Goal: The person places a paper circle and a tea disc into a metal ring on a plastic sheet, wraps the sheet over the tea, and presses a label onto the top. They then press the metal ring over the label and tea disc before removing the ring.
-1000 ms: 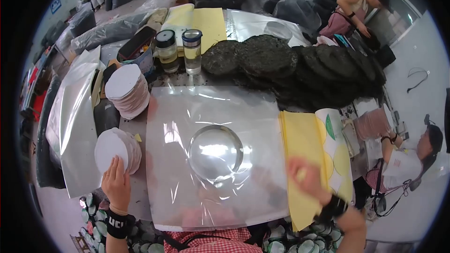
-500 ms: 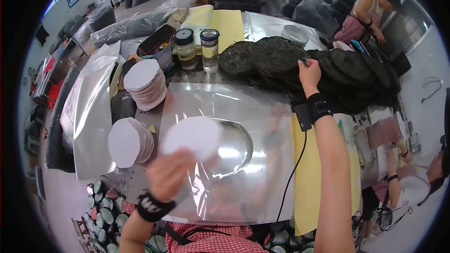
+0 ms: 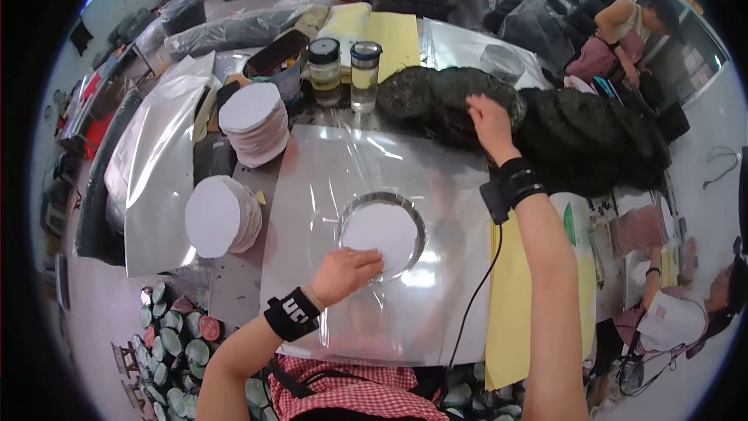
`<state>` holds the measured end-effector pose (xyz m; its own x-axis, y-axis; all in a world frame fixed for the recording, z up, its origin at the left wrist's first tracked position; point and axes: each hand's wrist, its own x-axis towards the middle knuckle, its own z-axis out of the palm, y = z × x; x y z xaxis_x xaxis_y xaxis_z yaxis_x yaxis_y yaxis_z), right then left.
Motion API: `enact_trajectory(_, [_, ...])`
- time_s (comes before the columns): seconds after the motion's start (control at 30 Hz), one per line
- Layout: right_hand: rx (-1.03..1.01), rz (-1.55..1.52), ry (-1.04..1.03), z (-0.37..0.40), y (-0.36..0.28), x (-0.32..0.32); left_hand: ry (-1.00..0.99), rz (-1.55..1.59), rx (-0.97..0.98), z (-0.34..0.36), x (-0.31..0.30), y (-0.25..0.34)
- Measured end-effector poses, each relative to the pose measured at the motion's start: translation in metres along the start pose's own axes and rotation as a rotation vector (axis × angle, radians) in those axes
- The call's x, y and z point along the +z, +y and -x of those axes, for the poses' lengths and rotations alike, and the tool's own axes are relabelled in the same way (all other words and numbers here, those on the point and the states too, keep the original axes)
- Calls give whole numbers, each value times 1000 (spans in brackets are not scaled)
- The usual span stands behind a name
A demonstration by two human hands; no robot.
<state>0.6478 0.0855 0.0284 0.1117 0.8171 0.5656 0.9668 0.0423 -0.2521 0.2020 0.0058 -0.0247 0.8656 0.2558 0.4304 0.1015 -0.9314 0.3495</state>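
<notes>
A white round paper disc (image 3: 380, 228) lies inside a clear ring (image 3: 421, 222) on the plastic sheet (image 3: 312, 187). My left hand (image 3: 349, 274) rests at the disc's lower left edge, fingers stretched and lying flat over it. Further back, my right hand (image 3: 492, 123) reaches onto a heap of dark round cakes that look like dried seaweed (image 3: 436, 101). Its fingertips touch the top of one cake, extended and slightly bent; the underside of the fingers is hidden.
Two stacks of white discs, a rear stack (image 3: 251, 113) and a front stack (image 3: 214, 217), stand left. Behind are a jar (image 3: 324, 74) and a bottle (image 3: 364, 78). Yellow sheets (image 3: 510, 304) lie right, under a cable (image 3: 475, 296). Co-workers sit at right: one person (image 3: 670, 312) nearer, another (image 3: 615, 39) farther.
My left hand has brought the white disc right and down into the ring, and its fingers now lie flat. My right hand has moved left along the dark cakes, its pinch loosened.
</notes>
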Motion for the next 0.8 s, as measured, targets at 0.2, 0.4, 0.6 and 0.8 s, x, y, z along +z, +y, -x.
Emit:
enact_trajectory(0.2, [-452, -114, 130, 121, -196, -75, 216, 155, 44, 12, -40, 17])
enact_trajectory(0.4, [-320, -273, -273, 202, -252, -54, 129, 193, -251, 18, -61, 8])
enact_trajectory(0.6, [144, 95, -747, 139, -257, -15, -455, -154, -241, -78, -33, -8])
enact_trajectory(0.8, [120, 279, -648, 157, -252, 32, -551, -355, -276, -73, 14, -34])
